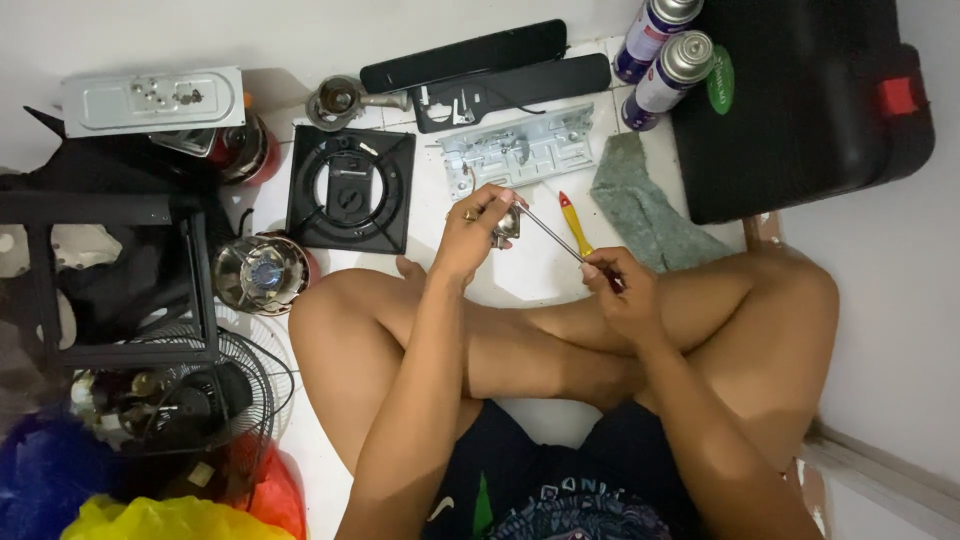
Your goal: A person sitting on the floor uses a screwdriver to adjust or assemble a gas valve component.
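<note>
Steadiness matters here: left hand [472, 232] fingers pinch a small metal fitting [506, 226] above the white floor [530, 275], right hand [620, 290] is closed around the screwdriver [552, 232], whose shaft should stay in line with the fitting.

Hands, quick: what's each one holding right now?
Left hand: closed on a small metal part.
Right hand: closed on a screwdriver, tip at that part.
</note>
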